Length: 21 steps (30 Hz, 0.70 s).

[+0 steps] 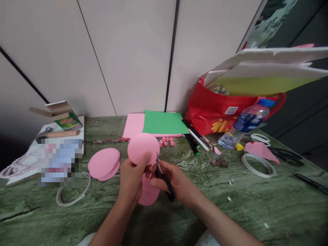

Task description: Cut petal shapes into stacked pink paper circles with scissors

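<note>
A round piece of pink paper (140, 147) is pinched in my left hand (133, 174), thumb on its face. My right hand (174, 179) grips black-handled scissors (167, 184), whose blades point up at the paper circle's right lower edge. Whether the blades bite into the paper I cannot tell. Below my hands lie more pink paper circles (149, 194), partly hidden by my fingers. To the left of my left hand a stack of pink circles (104, 164) rests on the table. Small pink balls (167, 140) lie just behind my hands.
Green paper (165, 123) and pink paper (133, 124) lie by the wall. Markers (198, 140), a water bottle (244, 124) and a red bag (205, 112) stand or lie right. Tape rolls (258, 165) sit at both sides. A small opened box (67, 119) is at left.
</note>
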Each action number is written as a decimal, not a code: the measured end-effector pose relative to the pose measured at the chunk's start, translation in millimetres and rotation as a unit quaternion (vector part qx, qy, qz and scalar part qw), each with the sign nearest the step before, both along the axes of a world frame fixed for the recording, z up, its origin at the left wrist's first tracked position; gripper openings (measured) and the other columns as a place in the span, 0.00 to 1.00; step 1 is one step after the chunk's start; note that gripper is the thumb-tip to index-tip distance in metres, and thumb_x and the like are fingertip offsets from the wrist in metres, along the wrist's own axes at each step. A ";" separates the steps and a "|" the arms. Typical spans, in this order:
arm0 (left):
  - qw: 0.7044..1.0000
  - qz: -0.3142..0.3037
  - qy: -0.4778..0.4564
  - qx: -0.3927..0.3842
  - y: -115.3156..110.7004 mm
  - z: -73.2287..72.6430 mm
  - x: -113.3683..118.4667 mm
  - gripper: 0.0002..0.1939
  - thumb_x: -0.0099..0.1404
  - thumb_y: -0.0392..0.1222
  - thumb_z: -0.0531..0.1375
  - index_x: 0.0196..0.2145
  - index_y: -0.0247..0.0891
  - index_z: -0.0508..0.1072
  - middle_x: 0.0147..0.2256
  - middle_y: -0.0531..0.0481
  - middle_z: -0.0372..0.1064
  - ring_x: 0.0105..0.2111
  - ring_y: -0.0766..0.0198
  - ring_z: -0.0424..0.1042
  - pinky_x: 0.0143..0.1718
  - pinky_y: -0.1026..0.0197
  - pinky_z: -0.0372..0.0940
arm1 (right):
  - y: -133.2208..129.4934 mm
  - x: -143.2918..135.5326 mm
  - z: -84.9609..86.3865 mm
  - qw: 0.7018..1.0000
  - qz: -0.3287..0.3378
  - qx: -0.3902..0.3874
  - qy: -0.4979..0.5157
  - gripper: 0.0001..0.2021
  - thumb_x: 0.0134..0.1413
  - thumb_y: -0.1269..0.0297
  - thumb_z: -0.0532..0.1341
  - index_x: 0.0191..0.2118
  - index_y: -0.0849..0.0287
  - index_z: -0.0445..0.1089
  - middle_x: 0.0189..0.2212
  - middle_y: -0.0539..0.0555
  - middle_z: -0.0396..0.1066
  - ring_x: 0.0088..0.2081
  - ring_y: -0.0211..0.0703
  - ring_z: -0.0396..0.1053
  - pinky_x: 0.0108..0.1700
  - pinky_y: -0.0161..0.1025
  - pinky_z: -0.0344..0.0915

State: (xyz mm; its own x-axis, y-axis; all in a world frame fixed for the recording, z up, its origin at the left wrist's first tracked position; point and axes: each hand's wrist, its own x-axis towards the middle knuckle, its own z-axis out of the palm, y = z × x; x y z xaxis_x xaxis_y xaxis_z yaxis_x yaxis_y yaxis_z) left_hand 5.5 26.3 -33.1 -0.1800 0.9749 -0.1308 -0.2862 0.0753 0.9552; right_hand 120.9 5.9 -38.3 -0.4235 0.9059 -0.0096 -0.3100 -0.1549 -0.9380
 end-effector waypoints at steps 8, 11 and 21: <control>1.000 0.000 0.009 -0.003 -1.4 0.5 -1.3 0.13 0.45 0.44 0.65 0.16 0.31 0.67 0.13 0.53 0.62 0.13 0.71 0.59 0.14 0.66 0.51 | -1.9 -0.7 0.1 1.000 -0.011 -0.010 -0.010 0.17 0.33 0.58 0.69 0.29 0.60 0.65 0.28 0.49 0.66 0.29 0.35 0.58 0.33 0.34 0.55; 1.000 0.005 0.001 0.004 -1.3 0.6 -1.3 0.13 0.46 0.44 0.64 0.17 0.31 0.68 0.13 0.53 0.62 0.13 0.71 0.58 0.14 0.66 0.51 | -2.6 -1.1 1.4 1.000 -0.015 -0.008 -0.012 0.15 0.34 0.60 0.68 0.29 0.60 0.66 0.28 0.49 0.66 0.30 0.35 0.59 0.34 0.34 0.56; 1.000 0.005 0.010 0.005 -0.7 -1.4 -1.8 0.14 0.46 0.45 0.64 0.17 0.31 0.67 0.12 0.54 0.60 0.13 0.72 0.57 0.14 0.66 0.49 | -1.7 0.4 -3.6 0.995 -0.098 -0.029 -0.021 0.14 0.38 0.60 0.66 0.31 0.60 0.65 0.20 0.47 0.66 0.24 0.34 0.61 0.29 0.33 0.56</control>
